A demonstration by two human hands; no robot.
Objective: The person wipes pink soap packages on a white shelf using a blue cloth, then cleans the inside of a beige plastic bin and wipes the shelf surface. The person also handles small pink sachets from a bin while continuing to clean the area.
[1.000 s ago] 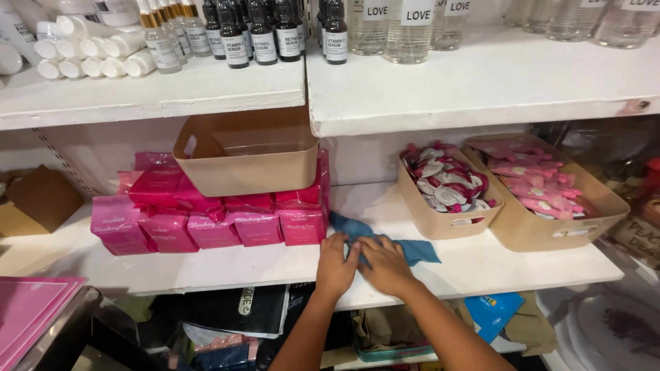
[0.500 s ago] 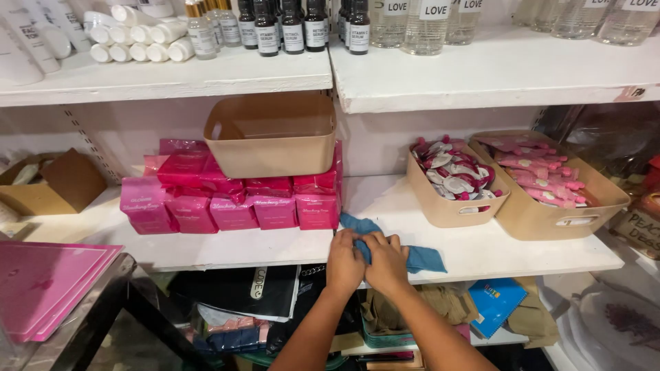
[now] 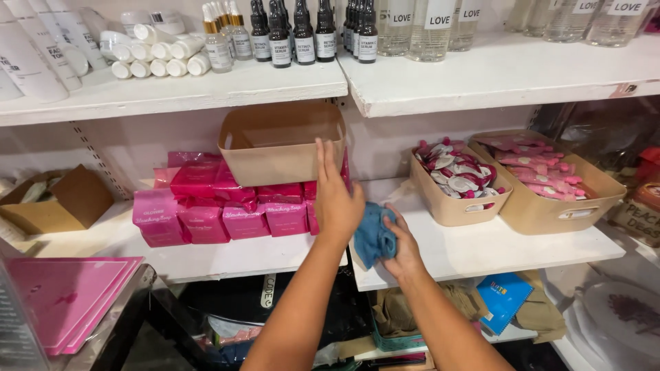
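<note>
My right hand [image 3: 401, 249] grips a bunched blue cloth [image 3: 375, 235] lifted just above the white middle shelf [image 3: 481, 251]. My left hand [image 3: 337, 196] is raised with fingers spread, its fingertips at the front right of an empty tan bin [image 3: 278, 141]. That bin sits on top of stacked pink packages [image 3: 227, 206]. I cannot tell whether the fingers touch the bin.
Two tan bins [image 3: 460, 206] [image 3: 550, 213] filled with pink and white sachets stand at the right of the shelf. Dark dropper bottles [image 3: 302, 34], white tubes [image 3: 151, 58] and clear bottles line the upper shelf. A cardboard box [image 3: 55, 203] sits left. Pink sheets [image 3: 62, 295] lie lower left.
Both hands were pressing the blue cloth on the shelf. Now the right hand has bunched and lifted it, and the left hand has left it and risen to the empty tan bin.
</note>
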